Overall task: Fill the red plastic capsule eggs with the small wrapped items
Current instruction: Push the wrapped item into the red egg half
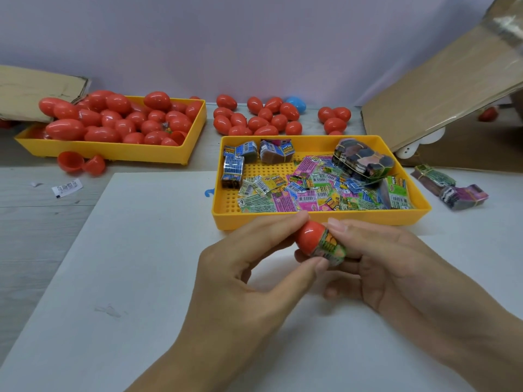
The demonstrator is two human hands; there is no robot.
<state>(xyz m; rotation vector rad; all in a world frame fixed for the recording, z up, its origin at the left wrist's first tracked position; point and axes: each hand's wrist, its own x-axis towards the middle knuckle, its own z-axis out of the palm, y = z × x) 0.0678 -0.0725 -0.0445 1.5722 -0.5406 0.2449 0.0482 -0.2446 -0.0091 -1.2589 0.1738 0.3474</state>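
At the lower centre of the frame, the left hand (249,267) pinches a red egg half (310,236) between thumb and fingers. The right hand (396,267) holds a green wrapped item (331,247) with curled fingers, the item lying partly inside the half's open end. Both hover over a white board (127,264). Just behind them sits a yellow tray (311,220) of loose colourful packets (311,190) and banded bundles. At upper left, a second yellow tray (113,154) is heaped with closed red eggs (113,120); two open halves (80,162) lie before it. More eggs (254,117) and one blue egg (295,104) lie along the wall. Cardboard (438,94) leans at upper right.
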